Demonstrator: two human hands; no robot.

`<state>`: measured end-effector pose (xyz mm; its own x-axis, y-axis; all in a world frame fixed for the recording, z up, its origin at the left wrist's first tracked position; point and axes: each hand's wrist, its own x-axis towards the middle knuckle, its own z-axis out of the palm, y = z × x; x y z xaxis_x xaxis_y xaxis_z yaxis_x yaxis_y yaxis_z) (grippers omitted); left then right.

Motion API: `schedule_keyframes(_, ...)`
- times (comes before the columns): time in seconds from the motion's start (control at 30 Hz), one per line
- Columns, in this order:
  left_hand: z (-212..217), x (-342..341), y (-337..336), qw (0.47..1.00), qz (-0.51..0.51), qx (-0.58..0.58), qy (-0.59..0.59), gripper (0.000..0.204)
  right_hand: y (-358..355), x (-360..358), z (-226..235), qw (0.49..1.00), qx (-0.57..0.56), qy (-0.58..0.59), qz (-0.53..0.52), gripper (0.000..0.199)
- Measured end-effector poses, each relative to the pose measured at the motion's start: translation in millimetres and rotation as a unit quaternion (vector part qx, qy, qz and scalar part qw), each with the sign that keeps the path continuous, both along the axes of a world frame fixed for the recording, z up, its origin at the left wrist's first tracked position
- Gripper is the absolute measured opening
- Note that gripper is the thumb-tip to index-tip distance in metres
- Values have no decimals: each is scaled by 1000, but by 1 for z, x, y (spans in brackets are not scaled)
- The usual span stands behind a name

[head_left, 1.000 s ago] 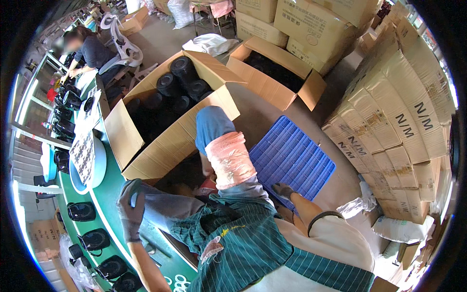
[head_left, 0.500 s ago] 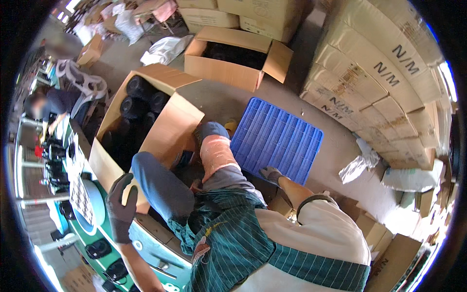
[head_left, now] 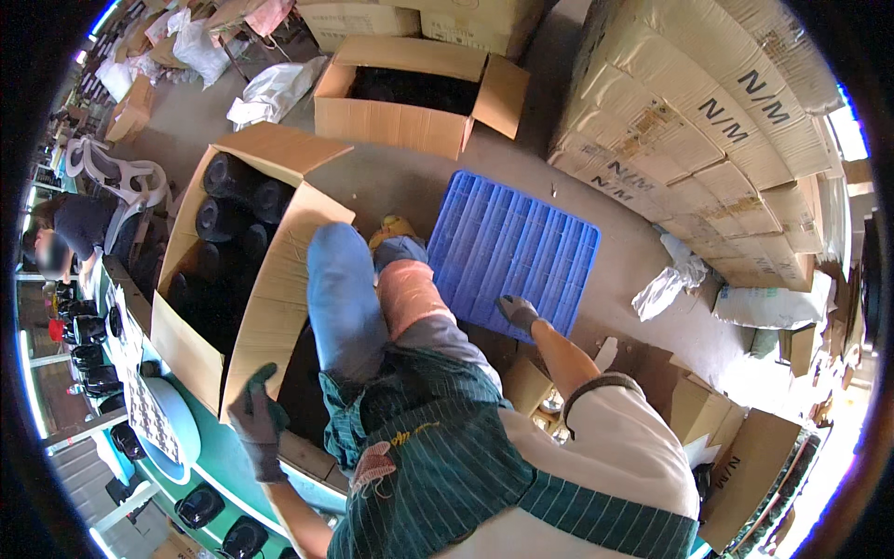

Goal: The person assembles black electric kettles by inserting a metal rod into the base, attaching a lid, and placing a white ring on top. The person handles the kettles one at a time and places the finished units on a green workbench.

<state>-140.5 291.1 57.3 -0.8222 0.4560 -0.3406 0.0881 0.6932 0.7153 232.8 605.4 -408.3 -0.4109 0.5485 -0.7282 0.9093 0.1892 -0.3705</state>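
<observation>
My left hand, in a dark grey glove, is held over the edge of the green work table, just beside the near corner of an open carton. Its fingers are apart and nothing is in them. Several black cylindrical parts fill that carton. My right hand, gloved too, lies on the near edge of a blue ribbed plastic crate. The fingers are stretched over its surface, and whether they press on it is hard to see.
Another open carton with black contents stands at the back. Tall stacked cartons line the right side. On the green table at left are a light-blue basin and black devices. A person sits at far left.
My left knee has swung inward, away from the carton. My left hand has drawn back slightly from the carton, its fingers still spread. My right hand stays on the crate; the view has shifted.
</observation>
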Motion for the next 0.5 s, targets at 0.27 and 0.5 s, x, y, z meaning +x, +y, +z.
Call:
schedule_keyframes(0.27, -57, -41, -17, 999, -35, 9, 31, 59, -25, -58, 31, 992, 5, 55, -113, 62)
schedule_keyframes(0.5, -109, -92, 28, 981, -179, 55, 48, 29, -79, -67, 67, 998, 6, 19, -65, 49)
